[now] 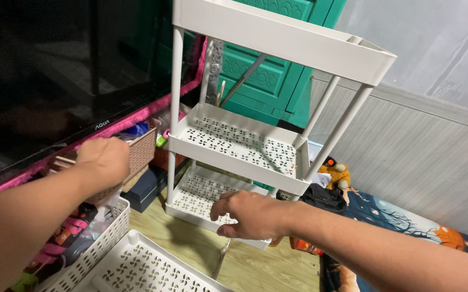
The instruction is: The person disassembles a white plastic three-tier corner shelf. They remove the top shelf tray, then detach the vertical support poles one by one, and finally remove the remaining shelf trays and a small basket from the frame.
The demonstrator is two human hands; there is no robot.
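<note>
— Where's your right hand (247, 213) just now?

— It's down on the front rim of the lowest shelf of the white three-tier rack (277, 135). Your fingers curl over that rim and your thumb sits under it, so you're gripping the edge of the bottom tray (193, 203).

— And the rack itself?

— It stands upright on the wooden floor (255, 267), in front of a green cabinet (269, 81) and just beside the dark television screen (55, 70). All three trays are perforated — the middle one shows its pattern plainly.

— What about your left hand (104, 157)?

— It's reaching over to the brown woven basket (136, 154) that sits under the screen. The back of the hand faces the camera, fingers bent down at the basket's rim; I can't tell whether they've closed on anything.

— Anything else close by?

— A white slotted basket (90, 251) with pink and dark items lies below your left forearm, and a loose white perforated tray (147, 267) rests on the floor next to it. To the right, a small orange plush toy (337, 176) lies near the wall, by a dark patterned mat (401, 221).
</note>
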